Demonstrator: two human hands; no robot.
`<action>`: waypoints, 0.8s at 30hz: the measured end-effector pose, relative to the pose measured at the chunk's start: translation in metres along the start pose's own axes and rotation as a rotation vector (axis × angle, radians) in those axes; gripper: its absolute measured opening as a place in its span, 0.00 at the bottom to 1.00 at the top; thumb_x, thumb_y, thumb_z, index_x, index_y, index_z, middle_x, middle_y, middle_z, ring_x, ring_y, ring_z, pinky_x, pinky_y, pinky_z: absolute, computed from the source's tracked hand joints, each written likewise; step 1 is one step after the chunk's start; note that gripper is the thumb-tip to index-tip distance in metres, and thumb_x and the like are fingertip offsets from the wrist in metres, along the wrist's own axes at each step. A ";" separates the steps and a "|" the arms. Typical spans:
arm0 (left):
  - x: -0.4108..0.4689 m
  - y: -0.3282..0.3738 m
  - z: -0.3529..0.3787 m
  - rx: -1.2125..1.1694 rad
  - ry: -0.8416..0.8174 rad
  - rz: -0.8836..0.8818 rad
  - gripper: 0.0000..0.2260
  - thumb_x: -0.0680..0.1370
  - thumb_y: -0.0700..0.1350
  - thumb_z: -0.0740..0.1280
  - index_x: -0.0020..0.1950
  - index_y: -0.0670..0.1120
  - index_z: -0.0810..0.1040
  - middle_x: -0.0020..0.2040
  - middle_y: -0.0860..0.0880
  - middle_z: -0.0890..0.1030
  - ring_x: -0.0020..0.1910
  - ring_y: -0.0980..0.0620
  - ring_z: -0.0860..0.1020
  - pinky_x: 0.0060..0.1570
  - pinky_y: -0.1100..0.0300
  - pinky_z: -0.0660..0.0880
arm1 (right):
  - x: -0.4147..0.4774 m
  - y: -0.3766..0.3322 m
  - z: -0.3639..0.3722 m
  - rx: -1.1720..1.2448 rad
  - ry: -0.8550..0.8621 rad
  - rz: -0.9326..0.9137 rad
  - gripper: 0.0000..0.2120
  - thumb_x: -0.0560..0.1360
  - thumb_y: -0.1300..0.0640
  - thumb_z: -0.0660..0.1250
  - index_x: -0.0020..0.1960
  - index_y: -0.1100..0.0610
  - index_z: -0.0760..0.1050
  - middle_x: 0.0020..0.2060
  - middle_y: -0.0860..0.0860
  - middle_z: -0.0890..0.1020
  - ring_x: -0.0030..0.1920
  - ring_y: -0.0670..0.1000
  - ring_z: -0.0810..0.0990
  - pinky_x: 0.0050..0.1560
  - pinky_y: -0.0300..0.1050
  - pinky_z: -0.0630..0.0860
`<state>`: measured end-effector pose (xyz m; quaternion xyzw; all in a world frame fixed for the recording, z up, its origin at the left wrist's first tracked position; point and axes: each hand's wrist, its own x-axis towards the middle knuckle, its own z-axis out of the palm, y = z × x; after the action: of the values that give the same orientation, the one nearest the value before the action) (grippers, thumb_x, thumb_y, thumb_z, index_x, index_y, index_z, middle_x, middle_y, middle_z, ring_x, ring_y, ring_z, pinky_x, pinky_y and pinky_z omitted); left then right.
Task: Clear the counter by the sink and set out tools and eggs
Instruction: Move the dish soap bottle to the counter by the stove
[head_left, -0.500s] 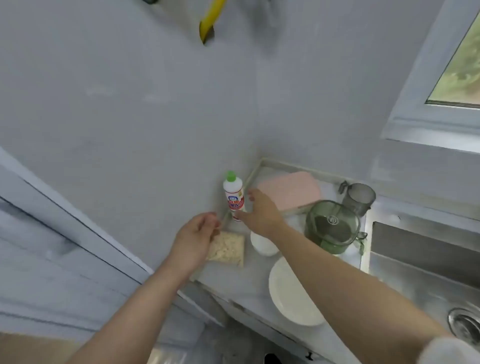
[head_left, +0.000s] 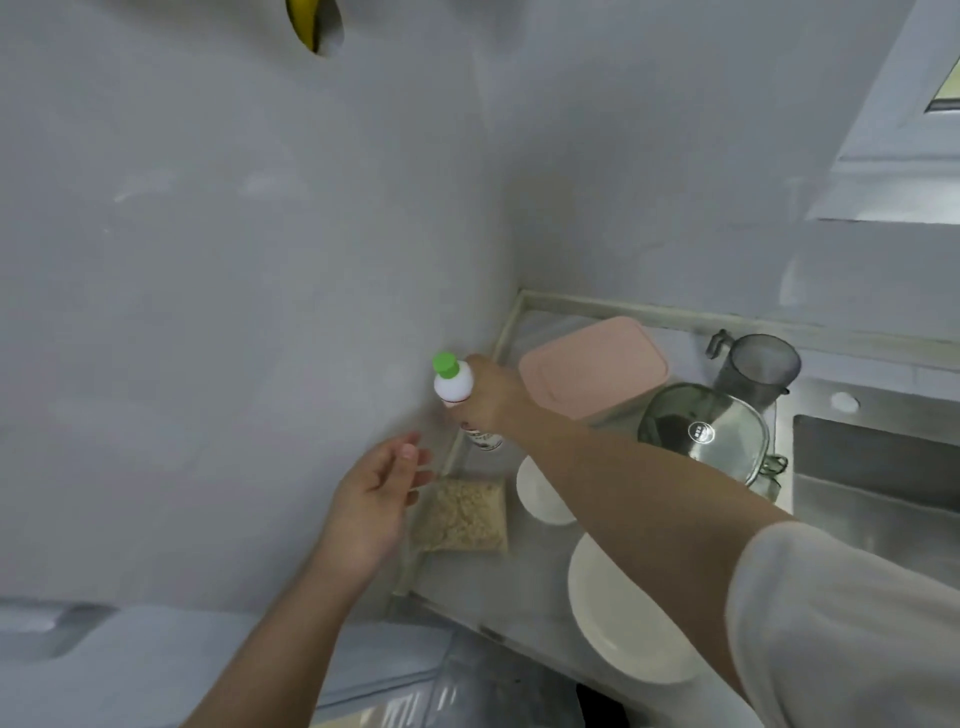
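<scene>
One bottle (head_left: 460, 395), white with a green cap, is the item in hand: the right hand (head_left: 488, 397) is wrapped around its body and appears to hold it tilted just above the counter (head_left: 467, 577), close to the left wall, though contact with the surface is hidden behind the hand. Just beside the bottle, toward the camera, the left hand (head_left: 376, 499) hangs with fingers spread and grips nothing. Below the bottle lies a clear bag of pale grain (head_left: 465, 514); a small white dish (head_left: 540, 493) sits just right of the bag, and a larger white plate (head_left: 618, 618) lies nearer the counter edge. Right of the bottle stand a pink lidded box (head_left: 595, 364), a glass lidded container (head_left: 711, 434), and a grey jug (head_left: 756, 366), with the sink (head_left: 878, 467) beyond. Judged step: clearing the counter, bottle first. The next move calls for carrying the bottle clear without knocking the dish, then placing it off the work area.
</scene>
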<state>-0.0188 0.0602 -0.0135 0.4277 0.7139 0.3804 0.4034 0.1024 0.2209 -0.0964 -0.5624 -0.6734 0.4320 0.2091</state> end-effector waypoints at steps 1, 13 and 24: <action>0.001 0.000 -0.001 0.003 -0.002 0.000 0.12 0.84 0.44 0.59 0.64 0.46 0.77 0.55 0.47 0.83 0.52 0.48 0.83 0.49 0.58 0.77 | -0.002 -0.004 -0.002 0.004 0.017 -0.017 0.23 0.69 0.50 0.75 0.61 0.54 0.73 0.55 0.51 0.81 0.56 0.56 0.79 0.54 0.48 0.76; -0.025 0.019 0.019 0.191 -0.211 0.302 0.25 0.75 0.42 0.74 0.69 0.49 0.70 0.59 0.59 0.75 0.58 0.55 0.76 0.50 0.68 0.72 | -0.161 -0.071 -0.079 0.138 0.443 -0.064 0.26 0.66 0.49 0.77 0.60 0.51 0.73 0.49 0.46 0.81 0.50 0.51 0.80 0.53 0.50 0.78; -0.162 -0.001 0.088 0.117 -0.777 0.583 0.24 0.69 0.42 0.80 0.58 0.59 0.74 0.53 0.59 0.83 0.48 0.67 0.81 0.49 0.62 0.76 | -0.418 -0.053 -0.062 0.169 0.965 0.153 0.33 0.66 0.46 0.80 0.66 0.44 0.68 0.52 0.40 0.81 0.51 0.41 0.80 0.53 0.40 0.78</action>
<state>0.1109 -0.0715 -0.0074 0.7421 0.3812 0.2490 0.4919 0.2361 -0.1499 0.0660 -0.7269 -0.4194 0.1897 0.5096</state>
